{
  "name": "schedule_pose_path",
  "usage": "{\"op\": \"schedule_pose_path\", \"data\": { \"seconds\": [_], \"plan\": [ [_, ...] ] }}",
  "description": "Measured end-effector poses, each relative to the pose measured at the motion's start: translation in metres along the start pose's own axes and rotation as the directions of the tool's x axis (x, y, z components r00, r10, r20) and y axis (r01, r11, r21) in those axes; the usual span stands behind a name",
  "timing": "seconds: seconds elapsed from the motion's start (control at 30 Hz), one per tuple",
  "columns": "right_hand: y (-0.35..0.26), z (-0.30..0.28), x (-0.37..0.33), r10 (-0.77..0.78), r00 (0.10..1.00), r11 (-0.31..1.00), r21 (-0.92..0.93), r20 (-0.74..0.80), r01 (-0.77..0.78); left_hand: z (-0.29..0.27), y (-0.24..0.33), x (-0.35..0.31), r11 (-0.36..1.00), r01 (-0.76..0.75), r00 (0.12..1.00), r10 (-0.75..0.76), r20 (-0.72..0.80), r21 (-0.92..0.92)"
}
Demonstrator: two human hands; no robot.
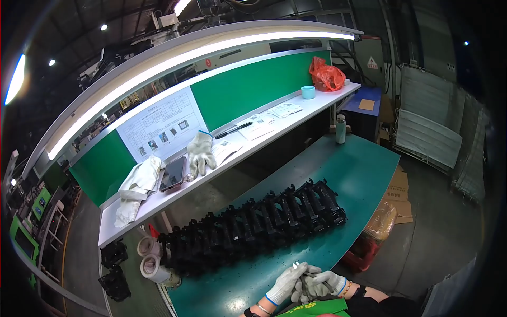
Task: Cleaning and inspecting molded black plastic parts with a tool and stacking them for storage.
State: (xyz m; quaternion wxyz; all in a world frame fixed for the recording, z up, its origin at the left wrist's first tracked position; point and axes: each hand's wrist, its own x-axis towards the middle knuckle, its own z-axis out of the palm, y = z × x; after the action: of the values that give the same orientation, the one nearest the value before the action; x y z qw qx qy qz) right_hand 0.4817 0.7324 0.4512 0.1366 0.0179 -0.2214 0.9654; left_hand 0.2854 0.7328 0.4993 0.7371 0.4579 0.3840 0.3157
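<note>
My left hand (285, 282) and my right hand (322, 284), both in white-grey knit gloves, are brought together at the near edge of the green table (364, 158). Their fingers are closed and folded against each other. Small pale tips stick up from the fingers of the left hand. Whether anything lies between the palms is hidden. Just beyond the hands, a long row of black moulded plastic parts (253, 224) stands side by side across the table, apart from my fingers.
Behind the table runs a white shelf (274, 124) with a glove (200, 153), a phone (172, 173), a white cloth (138, 185), papers, a pen, a cup (308, 92) and a red bag (327, 75). A bottle (340, 130) stands at the far right; tape rolls (154, 268) sit left.
</note>
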Motion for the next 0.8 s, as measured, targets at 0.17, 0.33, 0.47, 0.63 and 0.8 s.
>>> {"op": "schedule_pose_path", "data": {
  "seconds": [0.17, 0.33, 0.47, 0.63, 0.8],
  "plan": [
    [0.024, 0.001, -0.030, -0.156, 0.958, 0.978, 0.096, -0.239, 0.183, 0.010, -0.019, 0.026, 0.997, 0.077, 0.984, -0.074, 0.162, -0.012],
    [0.036, -0.006, -0.051, -0.199, 0.952, 0.957, 0.164, -0.233, 0.240, 0.017, -0.045, 0.053, 0.974, 0.183, 0.957, -0.146, 0.253, -0.132],
    [0.029, 0.015, -0.061, -0.257, 0.910, 0.951, 0.082, -0.324, 0.298, 0.030, -0.041, 0.074, 0.926, 0.281, 0.928, -0.195, 0.316, -0.252],
    [0.033, -0.012, -0.061, -0.300, 0.851, 0.949, -0.044, -0.432, 0.312, 0.020, -0.067, 0.097, 0.745, 0.486, 0.864, -0.327, 0.383, -0.458],
    [0.038, 0.002, -0.084, -0.337, 0.706, 0.905, -0.009, -0.623, 0.425, 0.226, 0.201, 0.217, 0.765, 0.565, 0.825, -0.514, 0.236, -0.309]
  ]
}}
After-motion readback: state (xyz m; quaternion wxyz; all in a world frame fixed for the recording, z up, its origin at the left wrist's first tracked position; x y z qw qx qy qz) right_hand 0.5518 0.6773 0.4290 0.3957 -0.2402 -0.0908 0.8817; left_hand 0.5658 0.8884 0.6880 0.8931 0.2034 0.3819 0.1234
